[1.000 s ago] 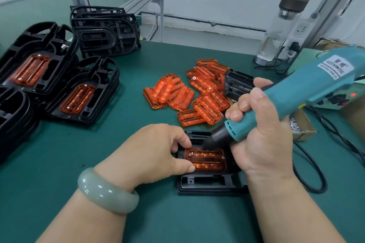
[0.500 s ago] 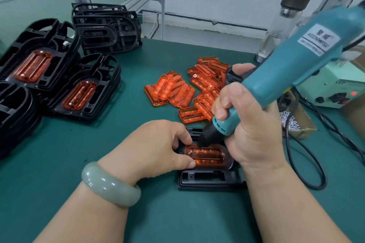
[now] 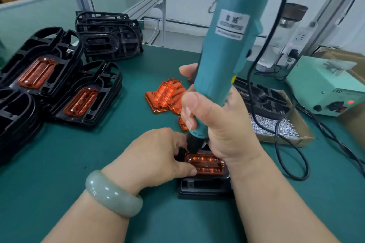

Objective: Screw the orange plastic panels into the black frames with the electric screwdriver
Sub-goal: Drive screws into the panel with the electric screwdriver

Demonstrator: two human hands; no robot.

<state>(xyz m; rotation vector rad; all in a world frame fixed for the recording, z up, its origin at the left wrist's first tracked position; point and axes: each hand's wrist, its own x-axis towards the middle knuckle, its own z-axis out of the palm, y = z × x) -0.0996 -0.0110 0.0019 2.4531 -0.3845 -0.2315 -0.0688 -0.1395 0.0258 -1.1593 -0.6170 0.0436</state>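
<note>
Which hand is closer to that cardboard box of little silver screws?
Right. The right hand, gripping the teal electric screwdriver, is just left of the cardboard box of silver screws; the left hand lies farther left, steadying the orange plastic panel.

Bright even light, blurred, bowed edges

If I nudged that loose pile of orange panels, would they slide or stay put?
Probably slide: the panels look glossy and lie loosely overlapped. Likely light and stiff, being thin moulded plastic. Flat, so unlikely to roll.
</note>
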